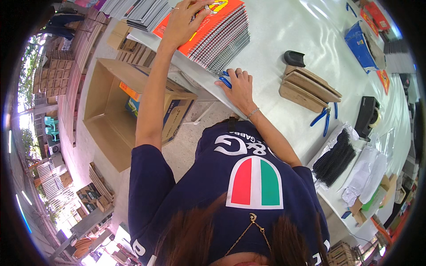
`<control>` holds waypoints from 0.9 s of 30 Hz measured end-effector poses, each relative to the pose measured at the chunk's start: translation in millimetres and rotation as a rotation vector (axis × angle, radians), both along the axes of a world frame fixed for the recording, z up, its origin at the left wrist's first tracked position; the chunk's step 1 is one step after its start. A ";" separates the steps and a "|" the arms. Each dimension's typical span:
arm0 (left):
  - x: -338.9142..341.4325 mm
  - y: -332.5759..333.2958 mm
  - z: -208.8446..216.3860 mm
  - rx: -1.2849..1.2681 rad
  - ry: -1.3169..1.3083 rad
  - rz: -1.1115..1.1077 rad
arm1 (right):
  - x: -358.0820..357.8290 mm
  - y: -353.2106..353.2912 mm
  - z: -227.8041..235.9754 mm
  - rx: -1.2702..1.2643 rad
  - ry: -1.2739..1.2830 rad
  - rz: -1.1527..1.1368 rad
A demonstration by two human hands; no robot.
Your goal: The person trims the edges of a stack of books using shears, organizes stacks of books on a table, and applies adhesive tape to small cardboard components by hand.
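Note:
A stack of spiral-bound notebooks (222,37) with orange covers stands at the table's edge, coil bindings facing me. My left hand (184,24) lies over the top cover, its fingers stretched out across it. Close to the lower corner of the stack, my right hand (240,91) is closed around blue-handled pliers (225,81). Their jaws point toward the coils; whether they touch a wire is too small to tell.
An open cardboard box (111,115) stands below the table on the left. Grey-edged stacks (148,15) sit beside the notebooks. On the white table (262,48) are a cardboard holder (308,88), another blue-handled pliers (326,119), a tape dispenser (367,116) and black coils (335,159).

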State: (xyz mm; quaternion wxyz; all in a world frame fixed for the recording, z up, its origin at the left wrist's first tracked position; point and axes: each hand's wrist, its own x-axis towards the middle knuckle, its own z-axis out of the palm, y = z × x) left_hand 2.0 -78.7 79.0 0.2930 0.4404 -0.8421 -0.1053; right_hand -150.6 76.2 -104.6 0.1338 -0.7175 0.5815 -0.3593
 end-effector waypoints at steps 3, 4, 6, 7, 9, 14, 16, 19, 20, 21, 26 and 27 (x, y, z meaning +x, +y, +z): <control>-1.1 1.1 1.1 0.019 0.005 0.002 | 0.7 -2.0 0.9 -0.015 0.024 0.007; -0.8 0.7 1.0 0.015 0.000 -0.002 | 0.9 -2.3 0.6 -0.015 0.024 0.008; 0.6 -0.7 -0.4 0.010 -0.006 -0.004 | 1.2 -2.9 -0.5 -0.043 0.048 0.012; 1.3 -1.1 -2.2 -0.022 -0.018 0.002 | 1.5 -3.3 -1.5 -0.044 0.048 0.013; 1.1 -1.5 -2.8 -0.053 -0.029 0.005 | 0.7 -4.5 -3.5 -0.003 0.041 0.035; 1.6 -1.6 -2.2 -0.010 -0.048 0.014 | -6.9 -14.1 -4.7 0.974 -0.695 0.387; 1.1 -0.9 -2.9 -0.003 -0.042 0.025 | -5.1 -9.6 -4.6 0.757 -0.540 0.331; 0.7 -0.7 -1.0 0.032 -0.032 0.031 | -3.8 1.1 -2.5 0.242 -0.070 0.087; 0.6 -0.7 -0.3 0.057 -0.030 0.028 | -4.2 1.2 -2.8 0.243 -0.069 0.087; 0.8 -1.0 -0.8 0.057 -0.030 0.027 | -4.6 1.6 -4.1 0.169 -0.035 0.056; 2.7 -3.3 -6.2 0.032 -0.044 0.062 | -3.2 -0.9 -8.4 0.099 0.018 0.040; 2.1 -2.7 -5.2 0.032 -0.043 0.063 | -3.3 -1.3 -8.5 0.092 0.026 0.038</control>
